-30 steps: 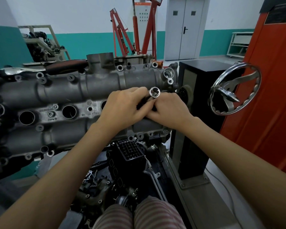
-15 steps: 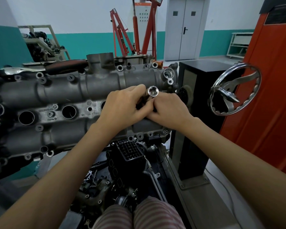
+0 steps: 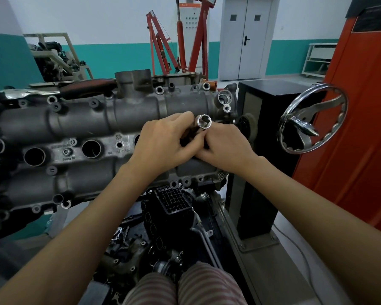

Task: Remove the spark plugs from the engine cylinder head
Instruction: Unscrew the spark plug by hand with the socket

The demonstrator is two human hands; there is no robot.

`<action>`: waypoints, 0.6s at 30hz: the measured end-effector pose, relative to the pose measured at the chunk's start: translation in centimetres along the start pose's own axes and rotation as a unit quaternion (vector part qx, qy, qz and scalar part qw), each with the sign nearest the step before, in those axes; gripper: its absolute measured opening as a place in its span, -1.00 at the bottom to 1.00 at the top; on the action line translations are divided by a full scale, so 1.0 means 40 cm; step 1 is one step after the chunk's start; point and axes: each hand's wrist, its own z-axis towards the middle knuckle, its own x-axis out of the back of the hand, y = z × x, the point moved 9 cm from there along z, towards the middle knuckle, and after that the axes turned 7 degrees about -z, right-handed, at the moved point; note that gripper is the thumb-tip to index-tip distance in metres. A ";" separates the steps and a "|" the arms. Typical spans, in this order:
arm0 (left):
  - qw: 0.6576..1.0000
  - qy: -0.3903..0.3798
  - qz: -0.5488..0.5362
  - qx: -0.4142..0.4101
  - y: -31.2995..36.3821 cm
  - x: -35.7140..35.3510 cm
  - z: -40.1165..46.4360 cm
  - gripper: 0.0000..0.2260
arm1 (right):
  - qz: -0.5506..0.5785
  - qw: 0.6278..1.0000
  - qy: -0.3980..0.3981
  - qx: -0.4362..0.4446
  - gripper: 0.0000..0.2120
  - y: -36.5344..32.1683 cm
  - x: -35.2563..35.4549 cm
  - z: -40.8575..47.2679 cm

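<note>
Workshop: one cylinder head [image 3: 79, 126], three open plug wells; two hands [image 3: 163, 144] [image 3: 227, 144] grip one socket [image 3: 204, 122].

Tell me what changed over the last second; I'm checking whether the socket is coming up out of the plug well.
The socket rose slightly and shifted a little left, toward the top of the picture. The left hand stayed wrapped on the tool just below it, its fingertips creeping up with it; the right hand kept gripping beside it. The cylinder head and handwheel did not move.
</note>
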 end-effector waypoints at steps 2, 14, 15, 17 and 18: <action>1.000 -0.001 0.004 -0.004 0.003 -0.001 0.000 -0.68 | -0.002 1.000 0.001 -0.004 -0.52 0.003 -0.003 0.001; 1.000 -0.011 -0.004 0.010 -0.015 -0.007 -0.003 -0.53 | -0.004 1.000 -0.006 -0.001 -0.53 -0.002 -0.001 0.001; 1.000 -0.006 -0.007 0.009 -0.013 -0.004 -0.003 -0.57 | -0.002 1.000 -0.008 -0.002 -0.50 -0.001 -0.002 0.002; 1.000 0.001 -0.006 0.006 -0.006 -0.003 -0.003 -0.62 | -0.002 1.000 -0.007 -0.005 -0.49 0.005 -0.004 0.002; 1.000 0.002 -0.001 0.004 -0.004 -0.003 -0.003 -0.64 | -0.003 1.000 -0.005 -0.006 -0.51 0.007 -0.004 0.002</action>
